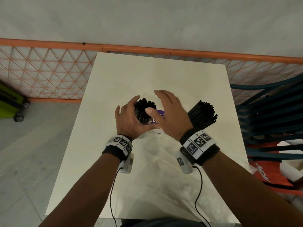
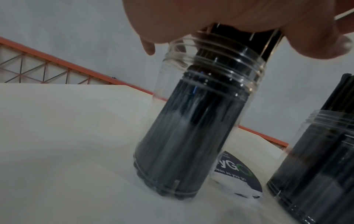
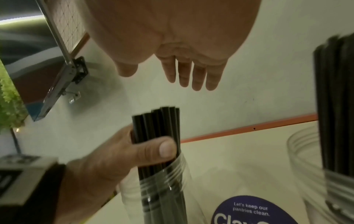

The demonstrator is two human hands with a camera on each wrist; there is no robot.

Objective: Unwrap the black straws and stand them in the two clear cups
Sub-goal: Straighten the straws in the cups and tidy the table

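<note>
Black thin plastic straws (image 1: 145, 108), light and slippery, stand bunched in clear ribbed cup (image 2: 193, 121) on white desk (image 1: 114, 76), left hand (image 1: 129, 122) clasping them above rim, right hand (image 1: 170, 110) spread, empty.

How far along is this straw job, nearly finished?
Nearly. The right cup already stands full of straws. The left hand grips a second bundle standing in the left cup; the right hand hovers open. Left: let go; clear wrapping lies on the table.
</note>
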